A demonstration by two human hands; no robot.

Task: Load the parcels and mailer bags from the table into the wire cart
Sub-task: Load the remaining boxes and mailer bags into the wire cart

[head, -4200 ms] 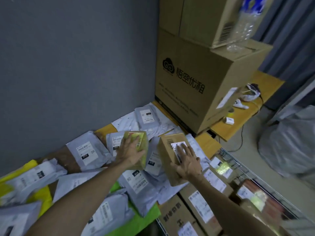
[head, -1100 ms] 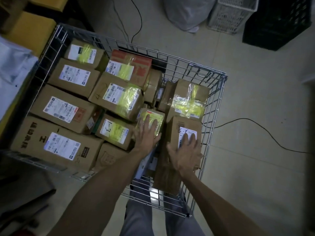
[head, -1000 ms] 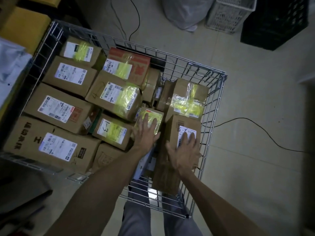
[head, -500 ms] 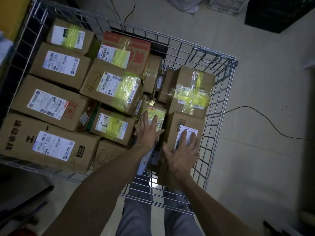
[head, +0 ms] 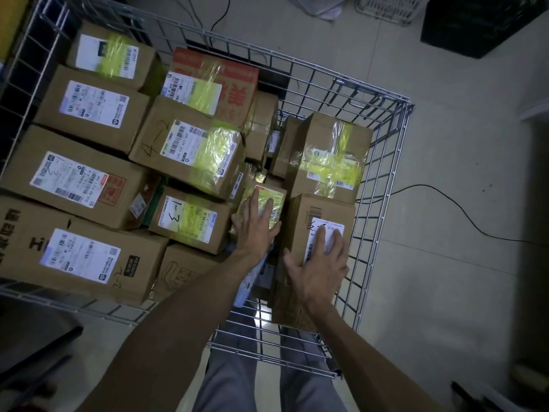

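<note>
- A pale tiled floor point(head: 445, 138) is recorded, with a black cable point(head: 439, 197) lying across it at 3 o'clock from the cart.
- A black crate point(head: 481, 22) is noted at 1 o'clock and a white wire basket point(head: 386, 7) at 12 o'clock, both cut off by the frame edge.
- The wire cart point(head: 383, 179) is packed with brown cardboard parcels, most bearing white shipping labels and yellow-green tape.
- "1-3" is read on the label of one parcel point(head: 190, 221). "4-2" is handwritten on the cardboard of the parcel point(head: 190, 147) at 12 o'clock from it.
- Red characters are printed on a box point(head: 214, 81) further back but cannot be read. The printed label text is too small to read.
- The left hand point(head: 257, 230) is laid flat, fingers straight, on a small yellow-taped parcel point(head: 267, 197) inside the cart.
- The right hand point(head: 320, 263) is spread flat on the label of a plain brown parcel point(head: 320, 215) at 3 o'clock from the small one, against the cart wall. Nothing is gripped.
</note>
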